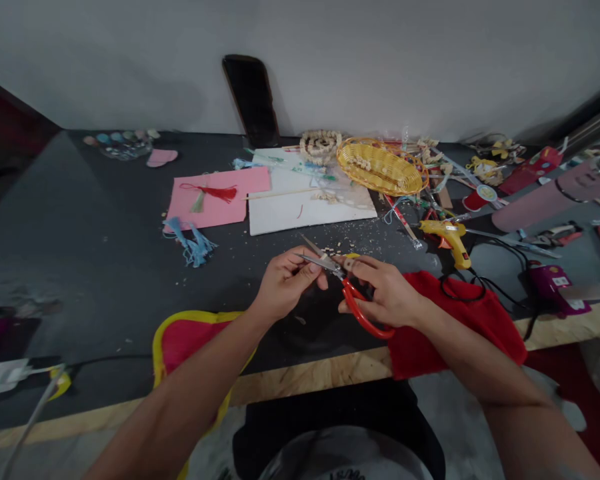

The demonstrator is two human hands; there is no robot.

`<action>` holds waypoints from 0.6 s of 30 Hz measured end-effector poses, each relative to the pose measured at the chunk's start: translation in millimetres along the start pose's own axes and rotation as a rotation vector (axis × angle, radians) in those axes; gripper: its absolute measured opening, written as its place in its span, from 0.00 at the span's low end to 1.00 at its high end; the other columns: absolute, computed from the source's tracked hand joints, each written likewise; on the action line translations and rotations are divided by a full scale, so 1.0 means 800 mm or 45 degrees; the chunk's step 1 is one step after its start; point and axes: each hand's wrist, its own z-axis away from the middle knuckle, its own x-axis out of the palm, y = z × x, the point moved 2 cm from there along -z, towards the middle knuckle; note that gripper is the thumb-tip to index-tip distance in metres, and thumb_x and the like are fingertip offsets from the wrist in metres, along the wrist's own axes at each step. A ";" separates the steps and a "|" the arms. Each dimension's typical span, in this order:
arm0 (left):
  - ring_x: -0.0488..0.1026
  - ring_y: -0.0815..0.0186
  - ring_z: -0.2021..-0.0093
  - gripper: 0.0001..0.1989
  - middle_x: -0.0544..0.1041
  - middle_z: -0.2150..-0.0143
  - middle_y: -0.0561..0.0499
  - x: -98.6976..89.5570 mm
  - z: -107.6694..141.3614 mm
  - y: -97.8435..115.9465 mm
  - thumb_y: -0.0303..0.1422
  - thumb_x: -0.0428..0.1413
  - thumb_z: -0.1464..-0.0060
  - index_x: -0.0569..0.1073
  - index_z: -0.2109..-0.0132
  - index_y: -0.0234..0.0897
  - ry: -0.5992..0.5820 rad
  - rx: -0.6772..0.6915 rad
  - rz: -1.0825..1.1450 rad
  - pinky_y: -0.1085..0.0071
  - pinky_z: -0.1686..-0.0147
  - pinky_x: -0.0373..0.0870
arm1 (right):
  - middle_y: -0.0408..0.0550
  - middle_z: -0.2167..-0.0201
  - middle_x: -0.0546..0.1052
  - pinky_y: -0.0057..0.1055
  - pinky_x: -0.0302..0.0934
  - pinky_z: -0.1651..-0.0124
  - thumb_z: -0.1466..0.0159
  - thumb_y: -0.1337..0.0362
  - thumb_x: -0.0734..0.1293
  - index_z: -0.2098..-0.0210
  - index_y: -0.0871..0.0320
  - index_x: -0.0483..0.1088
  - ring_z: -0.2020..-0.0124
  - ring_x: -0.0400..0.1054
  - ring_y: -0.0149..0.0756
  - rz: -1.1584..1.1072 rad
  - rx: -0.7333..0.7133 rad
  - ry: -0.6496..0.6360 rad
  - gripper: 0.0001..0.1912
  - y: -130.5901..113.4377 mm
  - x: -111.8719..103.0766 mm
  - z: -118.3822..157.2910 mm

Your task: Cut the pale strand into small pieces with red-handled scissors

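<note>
Red-handled scissors (pixel 363 310) are in my right hand (pixel 387 290), its fingers around the handles. Their blades point up and to the left, a little apart. My left hand (pixel 290 280) is pinched closed right by the blades. A small pale piece (pixel 325 257) shows between the blades, near the left fingertips; its kind is too small to tell. Tiny pale bits (pixel 337 245) lie scattered on the dark table just beyond both hands. Behind them rests a white sheet (pixel 280 217) with a thin stick (pixel 280 194) across it.
Pink paper (pixel 185 200) with tassels lies left, blue tassels (pixel 195 250) beside it. A yellow basket (pixel 350 175), a glue gun (pixel 447 237) with its cord, and a pink bottle (pixel 535 203) stand right. Red cloth (pixel 460 333) lies under my right forearm. A phone (pixel 253 100) leans on the wall.
</note>
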 end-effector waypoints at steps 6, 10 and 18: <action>0.62 0.73 0.82 0.13 0.76 0.78 0.50 -0.001 -0.004 -0.002 0.39 0.63 0.50 0.72 0.72 0.34 -0.021 -0.083 0.108 0.75 0.80 0.54 | 0.57 0.49 0.72 0.45 0.65 0.44 0.42 0.47 0.70 0.39 0.57 0.62 0.46 0.66 0.47 0.261 0.070 0.047 0.37 0.009 0.010 0.002; 0.60 0.75 0.85 0.13 0.76 0.80 0.51 0.002 -0.004 0.003 0.37 0.65 0.55 0.70 0.73 0.34 -0.086 -0.247 0.189 0.77 0.83 0.50 | 0.58 0.50 0.70 0.47 0.65 0.44 0.43 0.44 0.69 0.39 0.57 0.62 0.47 0.65 0.48 0.374 0.050 0.054 0.38 0.014 0.012 0.002; 0.56 0.77 0.87 0.14 0.75 0.82 0.50 0.003 -0.005 0.006 0.37 0.65 0.56 0.68 0.74 0.34 -0.107 -0.363 0.239 0.79 0.85 0.46 | 0.58 0.54 0.72 0.45 0.67 0.47 0.40 0.47 0.68 0.38 0.59 0.61 0.50 0.67 0.47 0.395 -0.032 0.052 0.36 0.016 0.016 0.004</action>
